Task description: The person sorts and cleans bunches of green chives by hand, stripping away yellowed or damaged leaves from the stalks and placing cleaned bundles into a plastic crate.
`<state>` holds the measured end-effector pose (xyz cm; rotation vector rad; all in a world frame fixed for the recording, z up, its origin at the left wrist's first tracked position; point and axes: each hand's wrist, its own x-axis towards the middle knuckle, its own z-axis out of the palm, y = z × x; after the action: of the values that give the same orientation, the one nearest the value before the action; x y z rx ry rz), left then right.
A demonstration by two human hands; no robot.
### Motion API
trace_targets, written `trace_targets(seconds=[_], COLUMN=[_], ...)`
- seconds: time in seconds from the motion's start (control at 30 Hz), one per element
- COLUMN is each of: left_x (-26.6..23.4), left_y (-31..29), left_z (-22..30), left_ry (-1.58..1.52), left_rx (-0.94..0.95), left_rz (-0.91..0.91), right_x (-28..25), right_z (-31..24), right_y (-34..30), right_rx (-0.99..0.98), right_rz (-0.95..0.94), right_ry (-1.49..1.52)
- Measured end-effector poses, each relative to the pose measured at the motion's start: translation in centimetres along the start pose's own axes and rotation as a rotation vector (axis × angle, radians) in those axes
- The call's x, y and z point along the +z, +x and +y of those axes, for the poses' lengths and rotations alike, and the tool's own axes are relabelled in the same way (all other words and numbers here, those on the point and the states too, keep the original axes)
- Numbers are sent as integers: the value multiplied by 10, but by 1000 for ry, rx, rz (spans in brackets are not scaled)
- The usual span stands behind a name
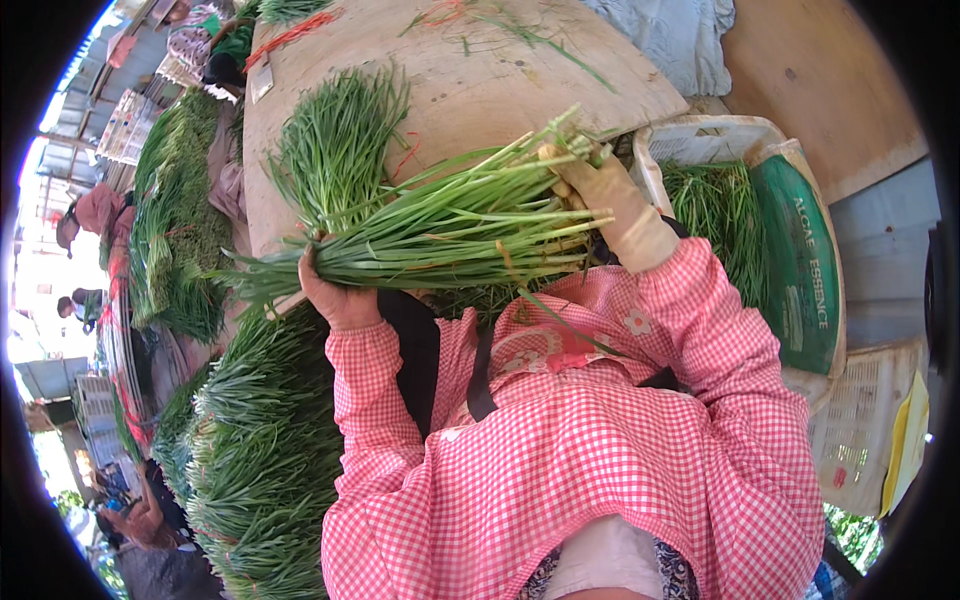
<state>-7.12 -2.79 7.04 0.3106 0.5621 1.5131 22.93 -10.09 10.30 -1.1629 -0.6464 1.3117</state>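
Stalks could slide from the chive bundle (pixel 440 230) if our left hand (pixel 335 290) and gloved right hand (pixel 610 195), clamped at opposite ends, loosen.

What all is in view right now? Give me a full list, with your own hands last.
bundle of green chives: one, green with pale cut ends, held across the middle over the board edge
loose chives: one pile, green, on the wooden board
wooden board: one, light brown, upper centre
stacked chive bundles: many, green, lower left
chive heap: one, green, far left
sack of chives: one, white and green, open, right
grey cloth: one, top right
other people: at least two, far left edge
left hand: bare, grips the leafy end of the bundle
right hand: in a pale glove, grips the cut end
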Motion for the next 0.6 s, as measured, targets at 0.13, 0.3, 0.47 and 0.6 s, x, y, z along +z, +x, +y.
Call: trace_targets(seconds=[0.13,0.3,0.47,0.6], left_x=[-19,-28,-39,-28], left_y=[-2,0,12,-1], left_z=[1,6,1,-4], left_ry=[55,-4,-10,30], left_rx=[11,-30,-2,19], left_rz=[153,265,254,278], right_x=[-4,-75,-63,3], right_z=[-11,5,34,35], right_y=[7,24,-14,-17], right_rx=[-34,-166,226,-524], right_rz=[100,140,-155,-130], right_ry=[-112,432,778,-1207])
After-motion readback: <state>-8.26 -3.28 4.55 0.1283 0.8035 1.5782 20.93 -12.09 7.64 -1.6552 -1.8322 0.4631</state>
